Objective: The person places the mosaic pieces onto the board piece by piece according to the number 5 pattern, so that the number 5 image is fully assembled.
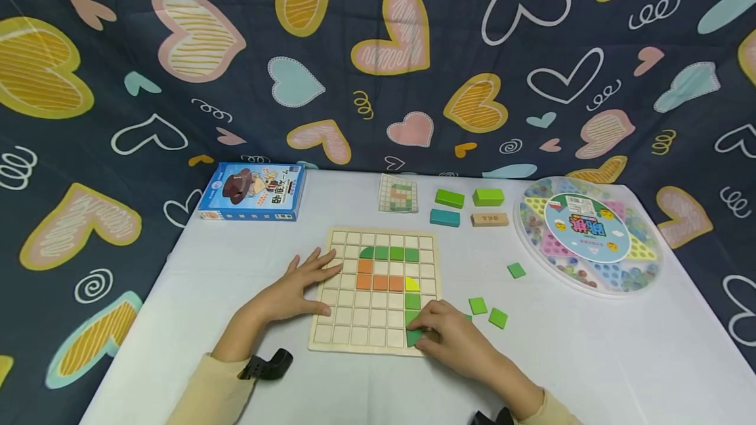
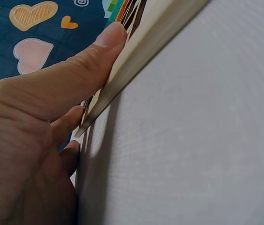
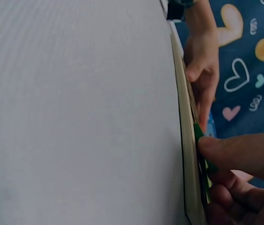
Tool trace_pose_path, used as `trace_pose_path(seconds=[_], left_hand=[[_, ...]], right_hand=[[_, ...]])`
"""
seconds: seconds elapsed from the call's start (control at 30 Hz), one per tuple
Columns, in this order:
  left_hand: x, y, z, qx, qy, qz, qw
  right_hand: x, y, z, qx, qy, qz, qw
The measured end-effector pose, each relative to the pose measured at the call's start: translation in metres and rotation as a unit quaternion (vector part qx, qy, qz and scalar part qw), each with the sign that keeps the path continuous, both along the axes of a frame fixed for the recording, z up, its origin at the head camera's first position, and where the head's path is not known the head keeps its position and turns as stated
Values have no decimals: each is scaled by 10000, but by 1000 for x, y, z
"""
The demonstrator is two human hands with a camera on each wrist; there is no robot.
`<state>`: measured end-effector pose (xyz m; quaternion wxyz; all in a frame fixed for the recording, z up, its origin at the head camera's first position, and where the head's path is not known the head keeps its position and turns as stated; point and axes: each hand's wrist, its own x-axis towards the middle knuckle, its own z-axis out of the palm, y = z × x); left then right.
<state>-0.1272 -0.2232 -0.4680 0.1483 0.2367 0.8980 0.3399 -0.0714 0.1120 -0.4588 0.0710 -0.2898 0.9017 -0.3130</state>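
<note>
A wooden grid board (image 1: 354,334) lies on the table. Orange tiles (image 1: 380,283), a row of green tiles (image 1: 396,254) and a round-cornered yellow tile (image 1: 412,284) sit in its cells, with more green running down the right column. At the near right corner my right hand (image 1: 457,340) pinches a dark green tile (image 1: 412,338) between thumb and fingers; the right wrist view shows its thumb on the tile (image 3: 198,132). My left hand (image 1: 289,290) rests along the board's left side with fingers spread, its thumb (image 2: 83,77) on the rim.
Loose green tiles (image 1: 498,318) lie right of the board, one partly behind my right hand. Farther back are a small pattern card (image 1: 386,205), several blocks (image 1: 488,197), a blue game box (image 1: 254,192) and a round marble game set (image 1: 590,284). A heart-patterned cloth (image 1: 390,117) hangs behind.
</note>
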Motion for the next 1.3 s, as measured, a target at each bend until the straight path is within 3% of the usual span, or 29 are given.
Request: trace_pose_path(seconds=[0.33,0.57,0.77,0.93,1.07,1.3], left_hand=[[2,-3,0,-9,10,55,10000],[4,-2,-4,107,-30,40,9999],[8,0,-7,82,-36,35,10000],[7,0,-7,34,-48,117,9999],[6,0,-4,5,-84,97,9999],[3,0,-2,-14,-36,82,10000]], right_hand=[[2,-4,0,15,-20,104,9999],[1,22,1,-393,-147,-479,9980],[-7,63,-1,-227,98,-968,9950],[-14,86,-3,48,-50,-1362,9907],[-17,94,-5,296,-152,-1478,9885],[-23,92,-7,336,248,-1485,9880]])
